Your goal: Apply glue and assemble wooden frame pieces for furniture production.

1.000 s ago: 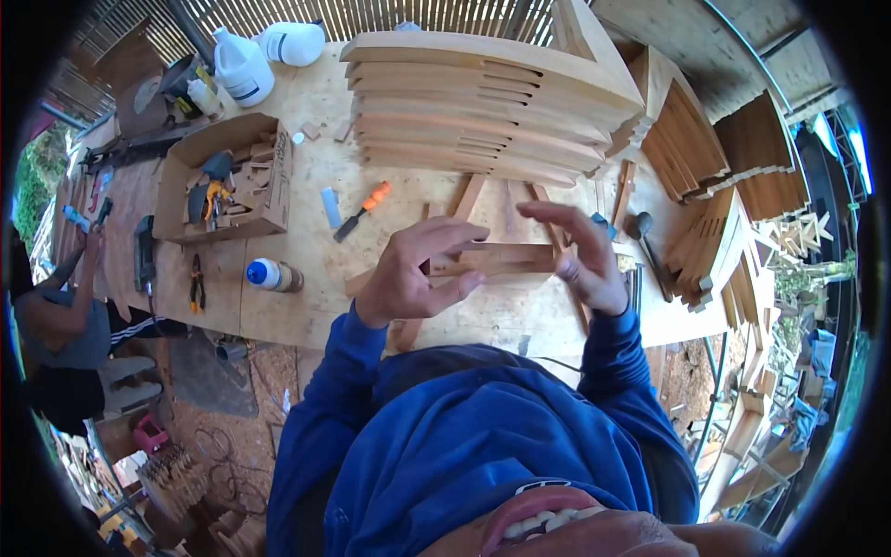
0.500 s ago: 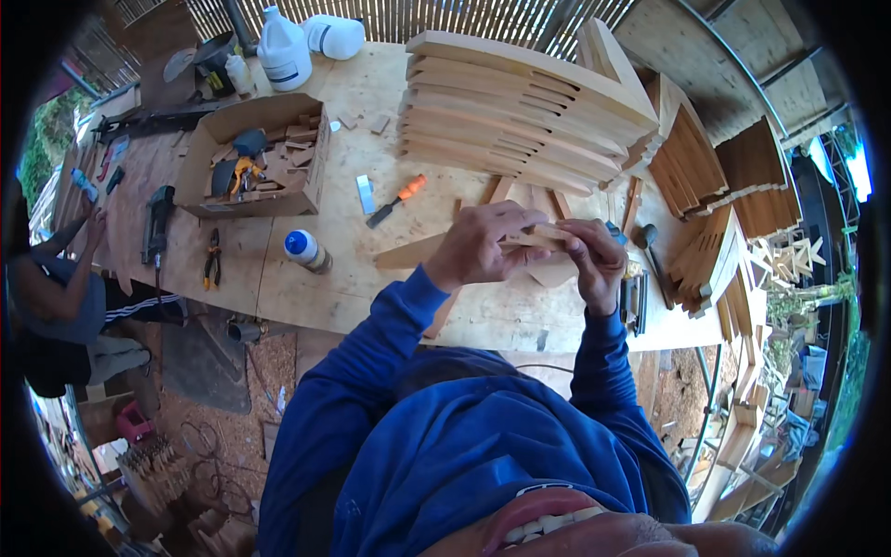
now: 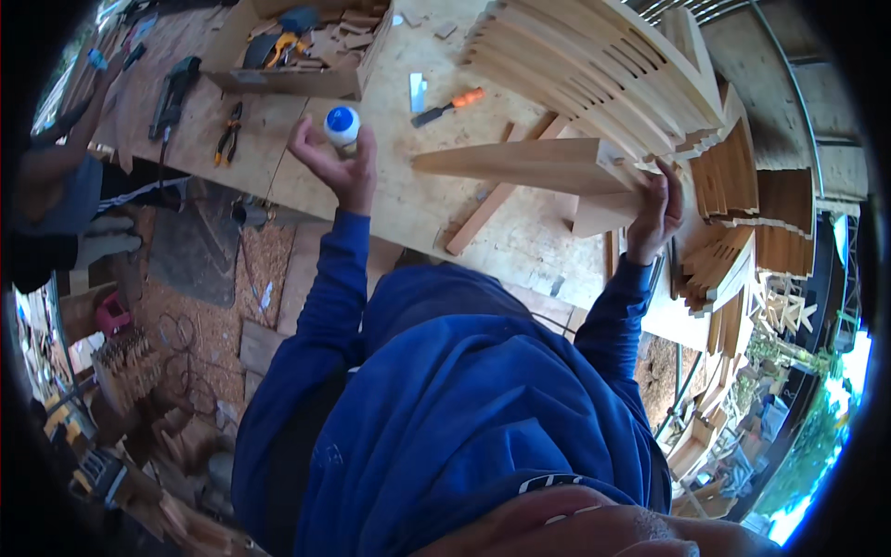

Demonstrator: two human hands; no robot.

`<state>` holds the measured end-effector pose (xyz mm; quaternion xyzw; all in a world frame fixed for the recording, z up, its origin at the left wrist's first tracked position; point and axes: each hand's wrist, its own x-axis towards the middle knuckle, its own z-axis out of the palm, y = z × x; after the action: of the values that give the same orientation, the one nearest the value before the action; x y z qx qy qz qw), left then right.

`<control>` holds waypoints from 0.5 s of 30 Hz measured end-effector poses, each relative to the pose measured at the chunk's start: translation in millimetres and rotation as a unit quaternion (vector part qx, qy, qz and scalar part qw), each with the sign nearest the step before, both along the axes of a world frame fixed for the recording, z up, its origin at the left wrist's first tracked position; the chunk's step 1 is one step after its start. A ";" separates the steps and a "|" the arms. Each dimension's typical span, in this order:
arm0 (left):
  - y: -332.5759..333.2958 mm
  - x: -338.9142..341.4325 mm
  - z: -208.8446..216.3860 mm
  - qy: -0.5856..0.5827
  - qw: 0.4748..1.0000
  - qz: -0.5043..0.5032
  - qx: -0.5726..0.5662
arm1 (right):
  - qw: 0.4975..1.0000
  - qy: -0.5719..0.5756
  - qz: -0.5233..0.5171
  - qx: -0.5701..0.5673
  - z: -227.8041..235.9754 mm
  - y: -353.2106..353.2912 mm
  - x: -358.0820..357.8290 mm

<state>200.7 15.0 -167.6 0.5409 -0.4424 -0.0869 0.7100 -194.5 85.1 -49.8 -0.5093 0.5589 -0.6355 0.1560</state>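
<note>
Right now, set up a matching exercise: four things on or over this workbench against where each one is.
Things:
1. bottle with blue cap
2. long wooden board
3. orange-handled chisel
4. pliers

Places:
A. lying on the bench below the open wooden box
B. held at one end by the right hand
C. in the fingers of the left hand
D. lying on the bench beside the stack of slatted frames

Pairs: 1-C, 2-B, 3-D, 4-A
</note>
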 end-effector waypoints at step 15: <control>-30.2 29.2 -83.2 -0.047 0.978 -0.064 0.191 | 0.990 -0.045 0.088 0.104 13.7 6.3 -1.1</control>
<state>229.9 -15.3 -250.7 0.6403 -0.4847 -0.1895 0.5649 -195.6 91.4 -36.1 -0.5081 0.5678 -0.5799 0.2884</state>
